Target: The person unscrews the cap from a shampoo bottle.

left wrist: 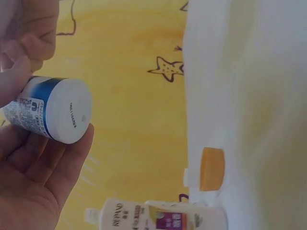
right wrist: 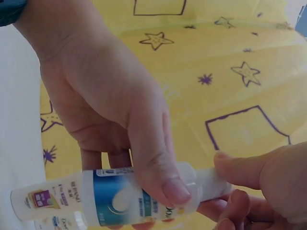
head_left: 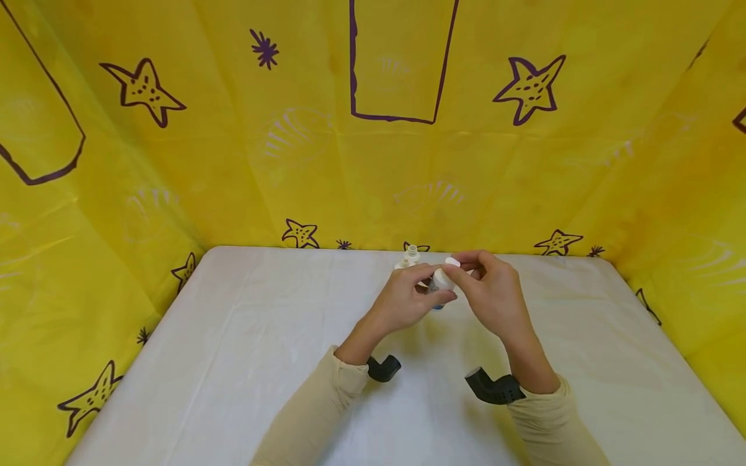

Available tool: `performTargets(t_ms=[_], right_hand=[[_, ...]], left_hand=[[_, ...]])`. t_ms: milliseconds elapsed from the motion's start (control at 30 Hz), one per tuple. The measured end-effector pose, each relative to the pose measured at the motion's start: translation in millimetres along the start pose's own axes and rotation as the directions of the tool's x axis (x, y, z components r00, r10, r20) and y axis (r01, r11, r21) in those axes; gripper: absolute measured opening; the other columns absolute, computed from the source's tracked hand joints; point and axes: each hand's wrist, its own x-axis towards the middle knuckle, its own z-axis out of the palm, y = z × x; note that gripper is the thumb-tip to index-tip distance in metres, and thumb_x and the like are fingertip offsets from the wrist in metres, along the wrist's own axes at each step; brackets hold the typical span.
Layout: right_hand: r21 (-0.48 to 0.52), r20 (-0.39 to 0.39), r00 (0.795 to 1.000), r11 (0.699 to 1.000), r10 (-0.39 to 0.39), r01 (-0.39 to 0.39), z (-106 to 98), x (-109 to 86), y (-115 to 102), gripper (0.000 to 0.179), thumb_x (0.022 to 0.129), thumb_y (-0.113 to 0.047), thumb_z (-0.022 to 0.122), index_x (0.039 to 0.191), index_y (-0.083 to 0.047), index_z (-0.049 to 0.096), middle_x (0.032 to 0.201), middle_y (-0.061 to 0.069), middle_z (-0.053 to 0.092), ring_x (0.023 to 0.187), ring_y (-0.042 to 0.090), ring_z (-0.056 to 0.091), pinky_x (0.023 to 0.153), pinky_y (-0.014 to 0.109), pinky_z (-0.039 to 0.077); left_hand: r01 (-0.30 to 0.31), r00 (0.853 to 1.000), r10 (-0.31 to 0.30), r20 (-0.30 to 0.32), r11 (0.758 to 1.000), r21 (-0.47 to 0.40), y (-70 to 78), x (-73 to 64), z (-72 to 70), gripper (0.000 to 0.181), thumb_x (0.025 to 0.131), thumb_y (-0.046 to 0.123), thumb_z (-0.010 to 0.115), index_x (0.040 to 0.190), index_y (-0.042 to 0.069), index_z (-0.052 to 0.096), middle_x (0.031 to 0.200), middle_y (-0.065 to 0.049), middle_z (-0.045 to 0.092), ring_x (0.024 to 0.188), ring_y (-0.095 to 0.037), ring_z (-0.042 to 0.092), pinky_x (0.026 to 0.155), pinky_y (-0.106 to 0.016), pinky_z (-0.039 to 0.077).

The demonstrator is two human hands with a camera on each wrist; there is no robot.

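Note:
My left hand [head_left: 402, 298] grips a white bottle with a blue band [right wrist: 112, 199], its fingers and thumb curled round the body. In the left wrist view the bottle's round white base [left wrist: 72, 112] faces the camera, printed with a small code. At the bottle's other end my right hand [head_left: 492, 291] pinches a white cap [right wrist: 213, 184] between thumb and fingers. The cap sits at the neck; whether it is loose there I cannot tell. Both hands are held above the table, the bottle tilted between them.
Behind the hands a white bottle with a purple label [left wrist: 158, 218] stands on the white-covered table [head_left: 262, 323]. Close to it is a small orange thing with a white top [left wrist: 212, 168]. A yellow curtain with starfish drawings [head_left: 320, 162] rises round the table's back and sides.

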Motion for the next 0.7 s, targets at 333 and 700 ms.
performTargets(t_ms=[333, 700], right_hand=[[0.018, 0.148, 0.985, 0.996, -0.091, 0.089, -16.6, -6.0, 1.8, 0.036, 0.096, -0.029, 0.072, 0.127, -0.011, 0.068, 0.105, 0.009, 0.070, 0.062, 0.017, 0.049, 0.052, 0.025, 0.040], [-0.009, 0.113, 0.990, 0.996, -0.085, 0.087, -11.2, -5.6, 2.8, 0.035, 0.095, -0.034, 0.074, 0.118, -0.008, 0.067, 0.099, 0.007, 0.066, 0.066, 0.017, 0.053, 0.053, 0.025, 0.043]], left_hand=[[-0.035, 0.998, 0.035, 0.046, 0.999, 0.001, 2.5, -2.7, -15.6, 0.041, 0.088, 0.032, 0.081, 0.127, 0.021, 0.071, 0.114, 0.002, 0.071, 0.100, -0.012, 0.064, 0.084, -0.020, 0.059], [-0.083, 0.996, 0.082, 0.042, 0.996, 0.019, 7.3, -4.7, -19.5, 0.042, 0.085, 0.029, 0.085, 0.124, 0.021, 0.073, 0.106, 0.004, 0.073, 0.092, -0.010, 0.062, 0.078, -0.021, 0.059]])
